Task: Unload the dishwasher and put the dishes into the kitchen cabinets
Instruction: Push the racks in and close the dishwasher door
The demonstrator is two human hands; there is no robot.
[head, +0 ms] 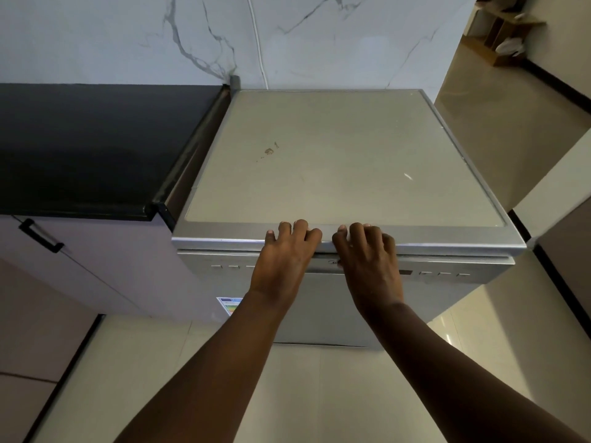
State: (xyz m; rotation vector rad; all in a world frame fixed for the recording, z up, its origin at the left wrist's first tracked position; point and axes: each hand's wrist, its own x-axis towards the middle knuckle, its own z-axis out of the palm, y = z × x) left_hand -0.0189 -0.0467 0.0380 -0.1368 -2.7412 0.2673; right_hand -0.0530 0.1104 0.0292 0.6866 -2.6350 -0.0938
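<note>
A silver dishwasher [335,161] stands against the marble wall, and its door [326,302] looks closed. My left hand [284,254] and my right hand [367,260] sit side by side at the middle of its top front edge. The fingers of both lie bent over the lip onto the top panel, while the palms hang in front of the control strip [441,274]. Neither hand holds a loose object. No dishes are in view.
A black countertop [89,148] adjoins the dishwasher on the left, with a pale cabinet door and black handle [40,235] below it. Beige tiled floor [303,394] lies under my arms. A passage opens at the right, with a cardboard box [502,39] far back.
</note>
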